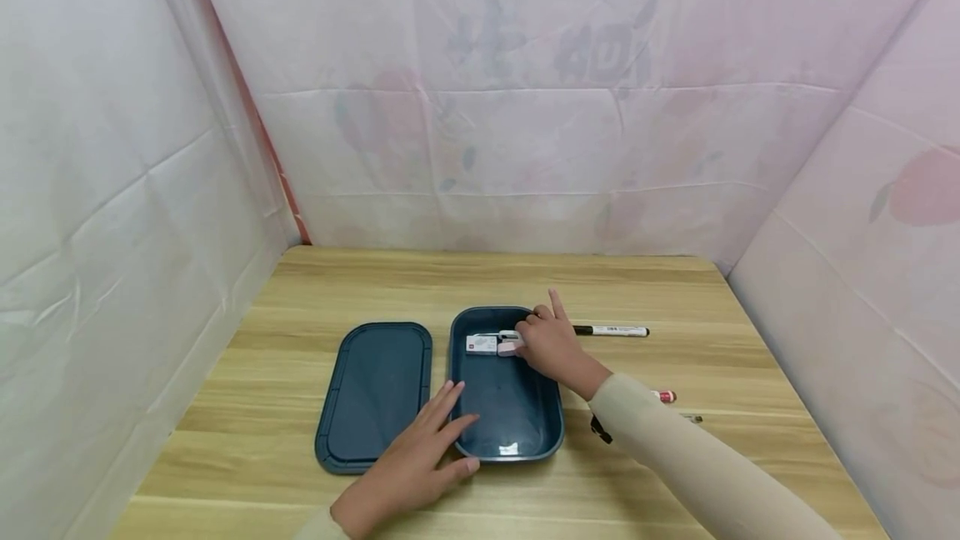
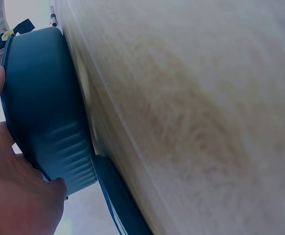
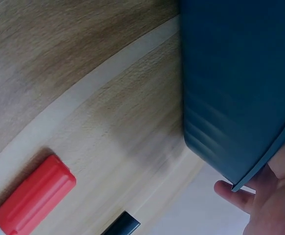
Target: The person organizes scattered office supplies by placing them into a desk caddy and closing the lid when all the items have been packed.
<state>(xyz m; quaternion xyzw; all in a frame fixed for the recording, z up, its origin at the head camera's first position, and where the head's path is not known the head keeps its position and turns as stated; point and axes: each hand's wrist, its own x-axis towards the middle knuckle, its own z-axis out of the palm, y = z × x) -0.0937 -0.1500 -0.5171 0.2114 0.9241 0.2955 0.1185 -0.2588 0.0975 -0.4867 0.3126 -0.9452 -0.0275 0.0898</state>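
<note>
A dark blue plastic box [image 1: 510,415] stands without its lid on the table. My left hand [image 1: 420,457] rests on its near-left corner, fingers spread and fairly straight over the rim, thumb at the near edge. My right hand [image 1: 553,348] reaches over the far-right rim, one finger raised, the others bent down inside. Its fingertips pinch a small white-and-pink block [image 1: 507,349], partly hidden by the hand. Against that block lies a small white carton [image 1: 481,345], with another slim white piece [image 1: 510,335] beside it.
The matching blue lid [image 1: 378,394] lies flat left of the box. A black-and-white marker [image 1: 618,331] lies to the right. Nearer the right sleeve are a red-capped marker [image 3: 37,196] and a thin pen [image 1: 693,419]. Pale cloth walls [image 1: 525,148] surround the table.
</note>
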